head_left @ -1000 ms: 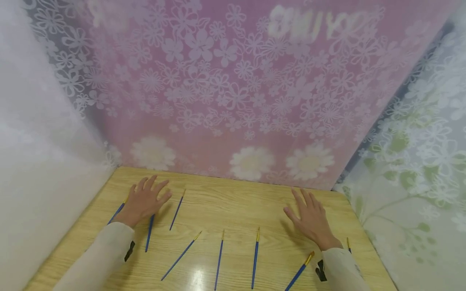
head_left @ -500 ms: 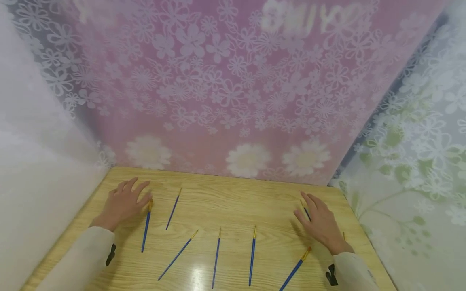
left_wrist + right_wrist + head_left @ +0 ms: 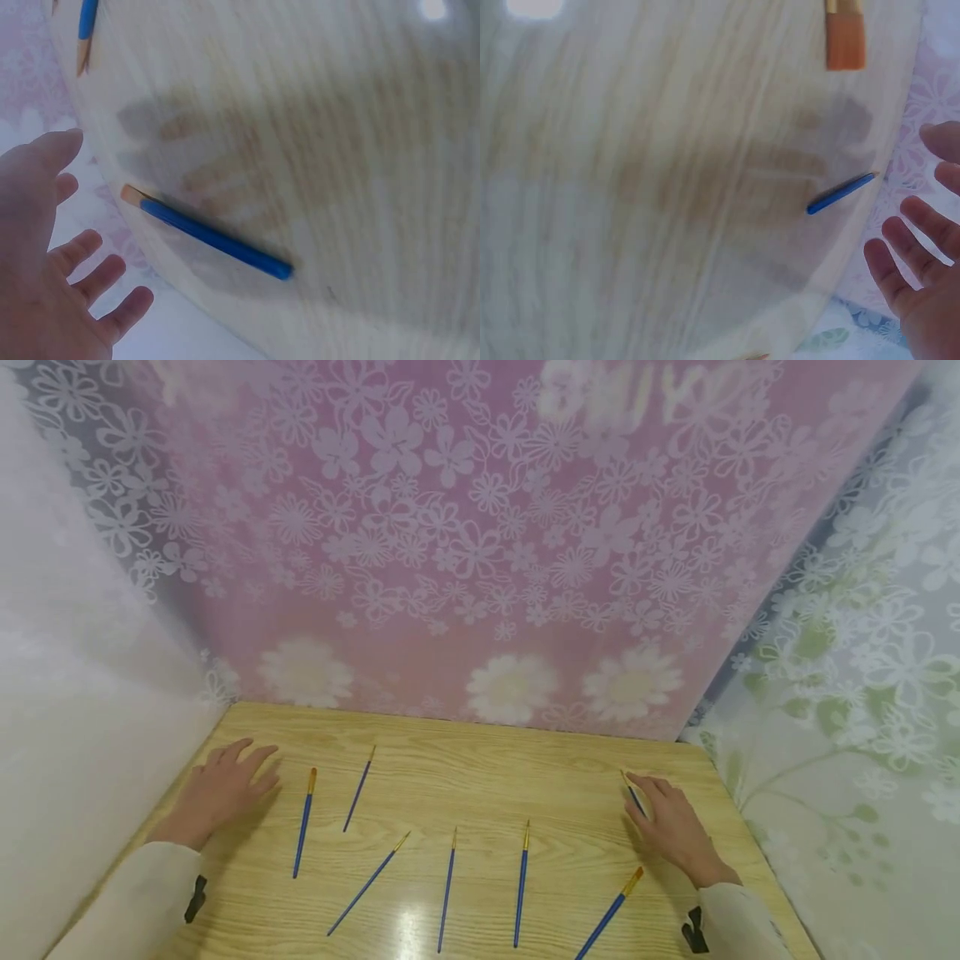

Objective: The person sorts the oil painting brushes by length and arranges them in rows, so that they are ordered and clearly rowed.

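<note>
My left hand (image 3: 221,789): one, over the left end of the wood-grain table (image 3: 457,760); fingers apart, nothing held. My right hand (image 3: 675,827): one, over the right end; fingers reaching forward, thumb away from the rest, gaps between them plain in the right wrist view, nothing held.

Small brush (image 3: 637,800): one, blue handle, partly hidden by my right hand in the head view; lies on the table apart from my fingers.

Flat brush (image 3: 611,912): one, orange bristles, nearer me than my right hand, slanting; handle end cut off by the frame.

Broad brush (image 3: 303,827): one, just right of my left hand, tip away from me. Thin brush (image 3: 358,792): one, next to it.

Middle row: slanting brush (image 3: 367,885), slim brush (image 3: 447,889), upright-lying brush (image 3: 521,885); all blue-handled, well apart from both hands.

Backdrop: pink floral cloth (image 3: 450,568), one, behind the table.
</note>
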Tool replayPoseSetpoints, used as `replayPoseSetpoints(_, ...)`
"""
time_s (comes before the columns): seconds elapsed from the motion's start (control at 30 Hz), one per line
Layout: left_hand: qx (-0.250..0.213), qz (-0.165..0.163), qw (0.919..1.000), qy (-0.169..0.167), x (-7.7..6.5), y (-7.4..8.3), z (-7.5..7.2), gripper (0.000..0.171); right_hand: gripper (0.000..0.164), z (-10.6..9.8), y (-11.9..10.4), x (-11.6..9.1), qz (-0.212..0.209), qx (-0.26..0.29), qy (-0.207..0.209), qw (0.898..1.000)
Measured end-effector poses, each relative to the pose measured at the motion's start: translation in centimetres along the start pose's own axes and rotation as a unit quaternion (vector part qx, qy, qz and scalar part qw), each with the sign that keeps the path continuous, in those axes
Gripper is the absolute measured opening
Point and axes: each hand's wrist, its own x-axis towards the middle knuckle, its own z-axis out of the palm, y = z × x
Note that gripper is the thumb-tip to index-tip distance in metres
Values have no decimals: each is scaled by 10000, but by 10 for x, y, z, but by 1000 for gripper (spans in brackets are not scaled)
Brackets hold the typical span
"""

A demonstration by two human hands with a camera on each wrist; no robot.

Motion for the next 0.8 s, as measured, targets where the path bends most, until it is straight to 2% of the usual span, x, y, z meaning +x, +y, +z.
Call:
replayPoseSetpoints(0.17, -81, -9, 9999, 130, -10, -9, 2, 57, 48, 6, 8, -2, 37, 56, -139, 9999)
replayPoseSetpoints(0.37, -135, 19, 9997, 223, -17, -15, 4, 60, 51, 11, 19, -4, 306, 149, -550, 9979)
replayPoseSetpoints(0.63, -219, -212, 9993, -210, -24, -20, -1, 55, 52, 15, 22, -2, 507, 175, -728, 9959)
replayPoseSetpoints(0.8, -241, -169, 9993, -232, -25, -21, 0, 48, 47, 16, 22, -2, 528, 286, -699, 9957)
